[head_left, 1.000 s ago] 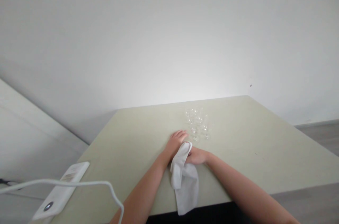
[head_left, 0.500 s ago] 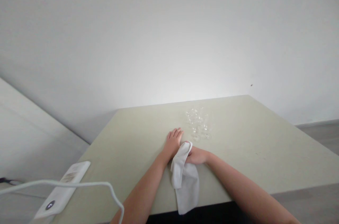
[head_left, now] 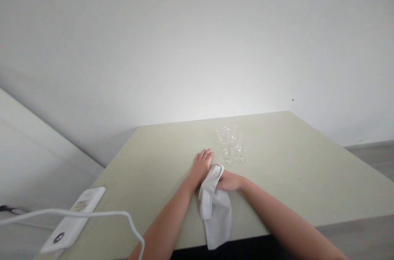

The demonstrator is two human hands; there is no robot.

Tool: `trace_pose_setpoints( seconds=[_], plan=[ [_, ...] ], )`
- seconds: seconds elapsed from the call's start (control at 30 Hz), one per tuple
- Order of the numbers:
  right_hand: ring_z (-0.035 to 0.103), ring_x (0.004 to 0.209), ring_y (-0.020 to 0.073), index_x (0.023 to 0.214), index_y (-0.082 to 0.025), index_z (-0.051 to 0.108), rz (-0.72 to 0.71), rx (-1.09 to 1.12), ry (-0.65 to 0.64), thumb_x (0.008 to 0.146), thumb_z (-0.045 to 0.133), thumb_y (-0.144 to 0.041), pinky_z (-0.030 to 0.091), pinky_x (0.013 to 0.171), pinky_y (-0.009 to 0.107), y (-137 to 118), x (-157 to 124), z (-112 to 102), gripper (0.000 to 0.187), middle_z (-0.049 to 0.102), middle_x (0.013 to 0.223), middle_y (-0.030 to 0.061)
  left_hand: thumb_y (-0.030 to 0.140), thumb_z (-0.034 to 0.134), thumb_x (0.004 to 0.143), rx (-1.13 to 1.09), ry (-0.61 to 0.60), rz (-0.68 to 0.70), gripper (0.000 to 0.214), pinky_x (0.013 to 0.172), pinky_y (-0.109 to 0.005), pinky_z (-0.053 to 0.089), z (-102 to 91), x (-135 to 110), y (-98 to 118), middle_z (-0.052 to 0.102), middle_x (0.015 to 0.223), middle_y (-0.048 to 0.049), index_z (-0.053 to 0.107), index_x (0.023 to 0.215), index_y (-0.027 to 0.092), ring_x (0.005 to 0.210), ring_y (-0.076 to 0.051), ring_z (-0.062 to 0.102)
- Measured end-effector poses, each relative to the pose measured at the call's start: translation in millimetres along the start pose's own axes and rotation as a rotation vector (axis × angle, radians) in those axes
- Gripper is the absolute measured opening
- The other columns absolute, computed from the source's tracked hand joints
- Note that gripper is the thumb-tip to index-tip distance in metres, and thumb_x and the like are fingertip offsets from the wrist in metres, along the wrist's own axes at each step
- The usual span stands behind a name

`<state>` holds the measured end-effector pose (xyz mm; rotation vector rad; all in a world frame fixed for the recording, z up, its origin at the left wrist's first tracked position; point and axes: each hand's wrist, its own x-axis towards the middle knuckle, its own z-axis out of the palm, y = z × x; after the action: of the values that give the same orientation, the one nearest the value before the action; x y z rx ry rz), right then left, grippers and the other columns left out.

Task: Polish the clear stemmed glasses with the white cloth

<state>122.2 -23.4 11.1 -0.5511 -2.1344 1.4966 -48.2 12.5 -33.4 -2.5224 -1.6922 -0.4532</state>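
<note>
A pale cloth (head_left: 218, 223) is held by the right hand (head_left: 229, 181) near the front edge of the table (head_left: 292, 165); it is gathered at the fingers, its upper fold lying over them and to their left, while its loose end is draped toward the dark clothing (head_left: 234, 247) at the bottom of the view. The right fingers are closed on the cloth, though most of them are hidden by it, and how each one is bent cannot be told. The upper fold is placed just beside the left wrist; whether the two are touching cannot be made out. The left hand (head_left: 202, 165) is laid palm down on the tabletop, its fingers slightly apart and pointed away from the body, with nothing seen in its grasp. The forearms are brought in from either side, so that the hands are set close together. Beyond the fingers, a cluster of small clear glasses (head_left: 229, 143) is stood on the table, near the left fingertips but apart from them.
</note>
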Motion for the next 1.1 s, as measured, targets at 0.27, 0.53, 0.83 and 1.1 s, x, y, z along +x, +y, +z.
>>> trace_pose_setpoints(
  seconds=[0.27, 0.53, 0.83, 1.1],
  plan=[
    [0.064, 0.088, 0.0209, 0.083, -0.02, 0.071, 0.013, -0.01, -0.033, 0.078, 0.059, -0.021, 0.053, 0.085, 0.034, -5, 0, 0, 0.014, 0.07, 0.084, 0.0001, 0.037, 0.049, 0.092, 0.01, 0.001, -0.003, 0.049, 0.113, -0.048, 0.028, -0.5, 0, 0, 0.045, 0.148, -0.0117, 0.047, 0.138, 0.021, 0.137, -0.03, 0.037],
    [0.063, 0.089, 0.0197, 0.087, -0.018, 0.071, -0.051, -0.026, -0.054, 0.078, 0.06, -0.02, 0.052, 0.087, 0.034, 5, 2, 0, 0.014, 0.069, 0.084, 0.0007, 0.039, 0.047, 0.093, 0.109, -0.004, 0.008, 0.049, 0.112, -0.047, 0.033, 0.5, 1, 0, 0.045, 0.148, -0.0108, 0.046, 0.139, 0.02, 0.137, -0.028, 0.038],
    [0.063, 0.09, 0.0201, 0.087, -0.018, 0.07, -0.045, -0.044, -0.054, 0.079, 0.06, -0.018, 0.053, 0.085, 0.032, 2, 2, 0, 0.013, 0.069, 0.082, 0.0007, 0.041, 0.045, 0.094, 0.123, -0.01, 0.011, 0.05, 0.112, -0.047, 0.033, -0.1, 0, 0, 0.043, 0.149, -0.0097, 0.045, 0.14, 0.019, 0.138, -0.028, 0.037],
    [0.064, 0.088, 0.0193, 0.087, -0.017, 0.069, -0.037, -0.049, -0.03, 0.078, 0.061, -0.018, 0.053, 0.081, 0.031, 3, 2, 2, 0.012, 0.068, 0.085, 0.0011, 0.041, 0.045, 0.094, 0.126, -0.013, 0.005, 0.05, 0.111, -0.047, 0.034, -1.5, 0, 1, 0.044, 0.149, -0.0103, 0.046, 0.14, 0.02, 0.138, -0.028, 0.037]
  ],
)
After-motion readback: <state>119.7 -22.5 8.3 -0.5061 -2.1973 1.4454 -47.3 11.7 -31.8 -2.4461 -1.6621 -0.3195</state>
